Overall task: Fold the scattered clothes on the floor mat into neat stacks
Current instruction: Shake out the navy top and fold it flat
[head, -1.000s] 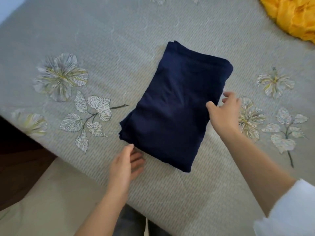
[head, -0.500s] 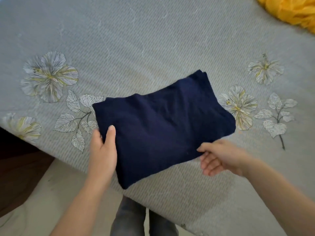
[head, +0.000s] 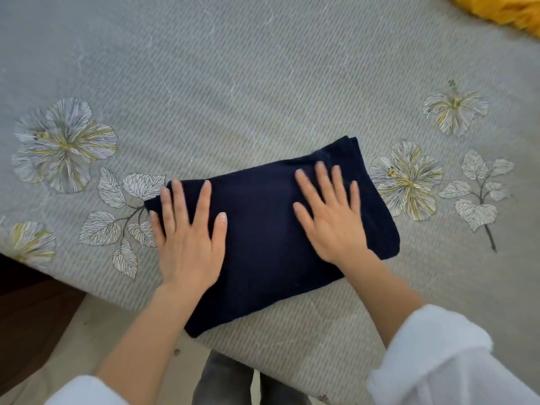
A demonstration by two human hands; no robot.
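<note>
Folded navy cloth lies flat on floral mat, near its front edge. Left hand and right hand both press on it, fingers straight and spread, nothing grasped. Yellow cloth at far right corner.

both hands let go of the edges of the folded dark blue cloth. now the left hand and right hand lie flat on top of it, fingers straight.

A single head-worn camera looks steeply down, close over the mat.
</note>
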